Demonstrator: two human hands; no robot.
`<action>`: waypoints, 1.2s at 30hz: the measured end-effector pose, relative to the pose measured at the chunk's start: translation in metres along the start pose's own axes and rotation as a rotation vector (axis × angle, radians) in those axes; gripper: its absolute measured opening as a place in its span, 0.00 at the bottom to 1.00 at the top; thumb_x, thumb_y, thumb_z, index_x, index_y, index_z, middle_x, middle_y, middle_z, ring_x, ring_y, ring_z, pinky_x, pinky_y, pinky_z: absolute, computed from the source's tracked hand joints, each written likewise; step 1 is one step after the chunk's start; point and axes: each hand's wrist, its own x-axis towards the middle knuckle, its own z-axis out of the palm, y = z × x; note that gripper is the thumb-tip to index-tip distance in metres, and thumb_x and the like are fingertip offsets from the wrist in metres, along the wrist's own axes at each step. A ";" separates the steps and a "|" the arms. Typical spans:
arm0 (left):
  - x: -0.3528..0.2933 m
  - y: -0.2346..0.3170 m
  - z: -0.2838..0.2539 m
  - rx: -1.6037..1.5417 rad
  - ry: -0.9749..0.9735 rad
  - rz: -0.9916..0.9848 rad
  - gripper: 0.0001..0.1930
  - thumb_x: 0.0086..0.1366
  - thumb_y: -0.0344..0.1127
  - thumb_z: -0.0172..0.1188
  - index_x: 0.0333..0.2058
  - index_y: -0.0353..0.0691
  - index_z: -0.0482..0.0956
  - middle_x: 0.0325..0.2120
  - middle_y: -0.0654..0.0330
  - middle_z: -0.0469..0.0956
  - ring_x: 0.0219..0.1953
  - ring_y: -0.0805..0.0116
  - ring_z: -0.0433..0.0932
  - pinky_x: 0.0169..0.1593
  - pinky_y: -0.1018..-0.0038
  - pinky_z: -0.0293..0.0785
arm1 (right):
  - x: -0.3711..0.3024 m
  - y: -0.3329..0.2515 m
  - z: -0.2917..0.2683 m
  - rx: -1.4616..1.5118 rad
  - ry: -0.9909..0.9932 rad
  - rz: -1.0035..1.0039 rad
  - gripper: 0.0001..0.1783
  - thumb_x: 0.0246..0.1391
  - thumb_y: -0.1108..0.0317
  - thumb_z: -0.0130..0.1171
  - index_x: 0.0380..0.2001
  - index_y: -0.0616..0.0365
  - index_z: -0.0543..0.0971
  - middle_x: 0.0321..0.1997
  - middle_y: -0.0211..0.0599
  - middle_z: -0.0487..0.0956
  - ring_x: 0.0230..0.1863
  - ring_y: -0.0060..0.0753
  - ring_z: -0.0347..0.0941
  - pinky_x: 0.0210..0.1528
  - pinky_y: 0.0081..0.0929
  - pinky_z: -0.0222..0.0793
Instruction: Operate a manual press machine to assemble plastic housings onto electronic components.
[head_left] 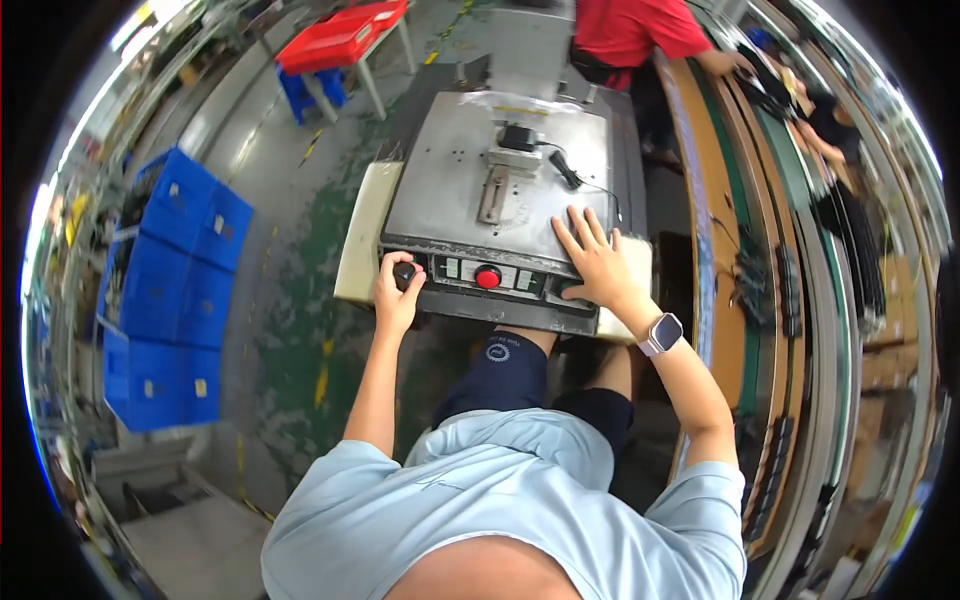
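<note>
In front of me stands a machine with a flat metal top [440, 180]. A black power adapter [518, 137] sits on the metal fixture [493, 195] in its middle. The adapter's thin cable [600, 188] trails right, with a black bundled part [565, 170] along it. At the front panel's left end, the fingers of my left hand [396, 290] are closed around a round black button [404, 272]. My right hand [604, 268] lies with fingers spread over the top's front right edge, its thumb by the panel's right end. Between my hands is a red button [488, 277].
Blue bins [180, 290] are stacked at the left. A red tray table [340, 35] stands at the far left. Along the right runs a conveyor line [745, 250] with dark parts on it. A person in a red shirt [635, 35] works at the far end.
</note>
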 end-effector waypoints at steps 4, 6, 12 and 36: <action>0.017 0.062 0.029 -0.371 -0.149 0.021 0.17 0.61 0.28 0.60 0.48 0.40 0.68 0.43 0.55 0.77 0.39 0.67 0.74 0.48 0.73 0.70 | -0.012 -0.042 -0.021 0.402 0.224 -0.113 0.57 0.31 0.57 0.77 0.64 0.64 0.58 0.66 0.54 0.59 0.65 0.56 0.57 0.64 0.50 0.58; 0.021 0.123 0.051 -0.529 -0.277 0.063 0.17 0.64 0.33 0.59 0.50 0.40 0.68 0.46 0.54 0.77 0.45 0.64 0.75 0.53 0.71 0.68 | -0.010 -0.071 -0.023 0.942 0.280 -0.209 0.40 0.45 0.59 0.72 0.56 0.65 0.63 0.54 0.53 0.71 0.51 0.44 0.71 0.50 0.38 0.68; 0.019 0.169 0.058 -0.555 -0.673 0.090 0.37 0.71 0.59 0.40 0.68 0.39 0.48 0.62 0.47 0.65 0.62 0.58 0.66 0.64 0.66 0.56 | -0.076 0.016 -0.113 0.992 0.413 0.035 0.11 0.54 0.63 0.64 0.32 0.57 0.74 0.22 0.30 0.77 0.20 0.24 0.68 0.24 0.24 0.64; 0.073 0.096 0.060 -0.465 -0.639 -0.053 0.09 0.67 0.30 0.54 0.45 0.38 0.75 0.38 0.61 0.79 0.39 0.75 0.75 0.46 0.79 0.71 | -0.387 0.117 -0.093 -0.237 0.315 1.135 0.26 0.40 0.58 0.74 0.40 0.62 0.77 0.35 0.44 0.79 0.35 0.46 0.76 0.41 0.36 0.73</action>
